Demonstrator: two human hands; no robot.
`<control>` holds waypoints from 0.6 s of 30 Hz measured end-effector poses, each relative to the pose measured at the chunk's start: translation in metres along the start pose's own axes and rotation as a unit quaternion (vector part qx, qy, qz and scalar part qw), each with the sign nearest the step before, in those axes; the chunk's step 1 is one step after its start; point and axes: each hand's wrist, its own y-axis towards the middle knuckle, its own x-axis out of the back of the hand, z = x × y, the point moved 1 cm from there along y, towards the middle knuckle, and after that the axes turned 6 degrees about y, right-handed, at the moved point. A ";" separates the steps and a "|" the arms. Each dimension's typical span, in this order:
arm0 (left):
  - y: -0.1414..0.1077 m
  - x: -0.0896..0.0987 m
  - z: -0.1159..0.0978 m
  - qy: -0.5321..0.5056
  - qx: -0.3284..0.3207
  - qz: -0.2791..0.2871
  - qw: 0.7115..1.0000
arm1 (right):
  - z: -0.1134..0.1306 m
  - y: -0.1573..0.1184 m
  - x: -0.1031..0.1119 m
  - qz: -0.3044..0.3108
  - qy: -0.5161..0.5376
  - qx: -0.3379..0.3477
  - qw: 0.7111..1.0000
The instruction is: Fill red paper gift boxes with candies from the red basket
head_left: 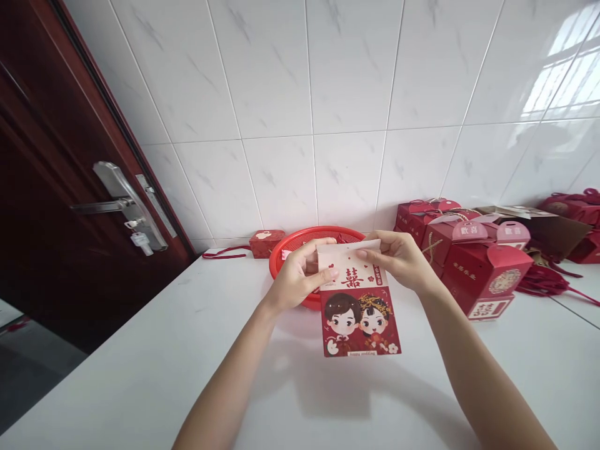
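Above the white table, both hands hold up a red and white printed paper bag or flat carton (pixel 360 325) with a cartoon couple and a red double-happiness sign; its exact kind I cannot tell. My left hand (pixel 302 274) pinches its upper left side, thumb on the front. At the upper right edge, my right hand (pixel 398 256) grips it with the thumb across the front and fingers behind. Behind it a red plastic basket (pixel 276 255) stands on the table, partly hidden by the hands and the printed piece.
Several red gift boxes (pixel 473 275) stand at the right, with a dark red cloth pouch (pixel 544 279) beside them. A small red box (pixel 266 244) sits left of the basket. The white table (pixel 197 350) meets a tiled wall; a brown door (pixel 70 156) is at left.
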 end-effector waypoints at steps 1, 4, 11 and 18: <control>0.000 -0.001 0.000 0.008 -0.004 -0.007 1.000 | 0.001 -0.001 0.000 0.000 -0.010 0.004 1.000; -0.001 -0.002 -0.001 0.044 -0.020 -0.034 0.998 | 0.005 -0.002 -0.001 0.004 -0.044 0.020 0.999; -0.002 -0.002 -0.001 0.082 -0.063 -0.075 0.992 | 0.014 -0.004 -0.002 0.001 -0.090 -0.008 0.996; -0.003 -0.008 0.002 0.112 -0.082 -0.101 0.985 | 0.015 -0.004 0.000 -0.018 -0.111 0.007 0.994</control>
